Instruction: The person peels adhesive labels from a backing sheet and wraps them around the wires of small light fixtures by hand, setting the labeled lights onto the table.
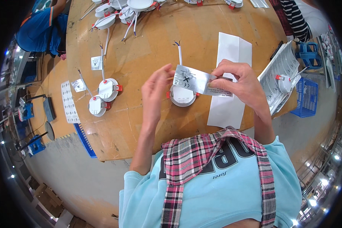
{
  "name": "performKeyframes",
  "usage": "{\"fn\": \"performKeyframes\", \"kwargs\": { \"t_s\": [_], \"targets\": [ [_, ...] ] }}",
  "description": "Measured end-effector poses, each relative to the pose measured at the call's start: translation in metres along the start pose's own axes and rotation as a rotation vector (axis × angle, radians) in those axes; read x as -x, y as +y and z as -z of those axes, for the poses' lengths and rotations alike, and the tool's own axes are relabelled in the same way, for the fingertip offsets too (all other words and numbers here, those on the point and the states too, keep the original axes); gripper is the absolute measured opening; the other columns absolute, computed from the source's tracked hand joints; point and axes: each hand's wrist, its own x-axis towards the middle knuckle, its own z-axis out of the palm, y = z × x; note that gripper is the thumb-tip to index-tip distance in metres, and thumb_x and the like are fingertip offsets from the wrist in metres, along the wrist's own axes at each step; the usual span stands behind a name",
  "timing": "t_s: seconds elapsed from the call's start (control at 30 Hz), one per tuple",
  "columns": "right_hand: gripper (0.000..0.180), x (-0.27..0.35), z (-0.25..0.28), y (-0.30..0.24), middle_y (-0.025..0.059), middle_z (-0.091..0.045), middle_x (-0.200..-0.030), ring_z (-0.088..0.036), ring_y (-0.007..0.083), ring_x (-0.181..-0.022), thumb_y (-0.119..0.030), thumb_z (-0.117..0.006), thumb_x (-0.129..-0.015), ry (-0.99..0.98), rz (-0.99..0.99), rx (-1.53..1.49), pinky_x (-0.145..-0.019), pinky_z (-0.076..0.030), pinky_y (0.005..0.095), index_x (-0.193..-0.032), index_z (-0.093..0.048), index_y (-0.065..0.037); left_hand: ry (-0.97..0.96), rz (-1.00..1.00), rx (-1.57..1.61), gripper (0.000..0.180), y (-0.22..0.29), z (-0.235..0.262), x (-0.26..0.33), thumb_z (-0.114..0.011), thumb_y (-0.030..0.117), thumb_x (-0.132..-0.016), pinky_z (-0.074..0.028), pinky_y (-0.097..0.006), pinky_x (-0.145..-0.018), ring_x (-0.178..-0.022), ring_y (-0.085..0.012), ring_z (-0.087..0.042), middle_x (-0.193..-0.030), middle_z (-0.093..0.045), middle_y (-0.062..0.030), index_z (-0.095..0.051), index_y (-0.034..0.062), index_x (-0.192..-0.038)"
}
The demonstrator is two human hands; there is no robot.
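Both my hands hold a silver printed label point(189, 79) above a round white downlight point(182, 95) with red clips and a white cable, lying on the brown table point(148, 49). My left hand point(155, 89) pinches the label's left edge. My right hand point(237, 81) grips its right part, where a strip is folded or peeling away. A white backing sheet point(230, 76) lies under my right hand.
Two more white downlights point(102, 97) with small labels lie left of me. Several others point(121, 11) sit at the far edge. A stack of flat printed sheets point(281, 76) with one downlight on it stands right. Blue crates point(306, 95), a sticker sheet point(69, 102), other people's arms beyond.
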Motion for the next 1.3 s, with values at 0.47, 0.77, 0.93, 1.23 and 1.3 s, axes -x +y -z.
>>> {"fn": "performKeyframes", "kwargs": {
  "t_s": [0.47,0.77,0.93,1.23,1.3],
  "targets": [
    [0.016,-0.016,-0.013,-0.009,0.0132,-0.064,-0.079,-0.059,0.026,-0.073,-0.013,-0.068,-0.079,-0.004,0.296,0.447,-0.067,-0.047,0.0346,-0.086,-0.067,0.001,-0.249,0.137,0.085,0.072,0.033,-0.004,0.001,-0.056,0.053,-0.088,-0.045,-0.033,-0.09,-0.108,-0.0179,-0.056,-0.117,-0.058,-0.0136,-0.045,-0.004,-0.13],
    [0.018,-0.026,-0.022,0.002,0.0143,-0.064,-0.078,-0.062,0.0236,-0.072,-0.014,-0.069,-0.08,0.163,0.041,0.297,-0.068,-0.049,0.0348,-0.089,-0.067,0.001,-0.119,0.114,0.004,0.019,0.016,0.002,-0.016,-0.073,0.018,-0.081,-0.047,-0.023,-0.066,-0.069,-0.0096,-0.061,-0.077,-0.066,-0.0054,-0.067,0.0004,-0.086],
    [0.021,-0.037,-0.018,0.017,0.0107,-0.064,-0.075,-0.062,0.0166,-0.072,-0.016,-0.07,-0.079,0.116,-0.016,0.169,-0.067,-0.048,0.0265,-0.089,-0.068,0.002,-0.052,0.096,0.021,0.022,0.008,0.002,-0.027,-0.072,0.02,-0.082,-0.046,-0.025,-0.071,-0.074,-0.0084,-0.059,-0.08,-0.067,-0.0053,-0.068,-0.0004,-0.09],
    [0.02,-0.049,-0.026,0.034,0.0061,-0.066,-0.076,-0.058,0.0128,-0.068,-0.017,-0.069,-0.082,0.204,-0.022,0.048,-0.062,-0.046,0.024,-0.092,-0.071,-0.001,-0.003,0.053,-0.035,0.019,0.001,0.003,-0.042,-0.071,0.018,-0.083,-0.042,-0.023,-0.07,-0.073,-0.0065,-0.056,-0.079,-0.066,-0.0025,-0.068,-0.0001,-0.089],
    [0.02,-0.05,-0.028,0.036,0.0063,-0.066,-0.077,-0.058,0.0127,-0.068,-0.018,-0.069,-0.082,0.22,-0.023,0.075,-0.061,-0.046,0.024,-0.093,-0.071,-0.001,-0.006,0.065,-0.045,0.019,-0.002,0.006,-0.043,-0.071,0.018,-0.083,-0.042,-0.023,-0.073,-0.075,-0.0066,-0.056,-0.082,-0.067,-0.0026,-0.069,0.0003,-0.091]
  ]
}}
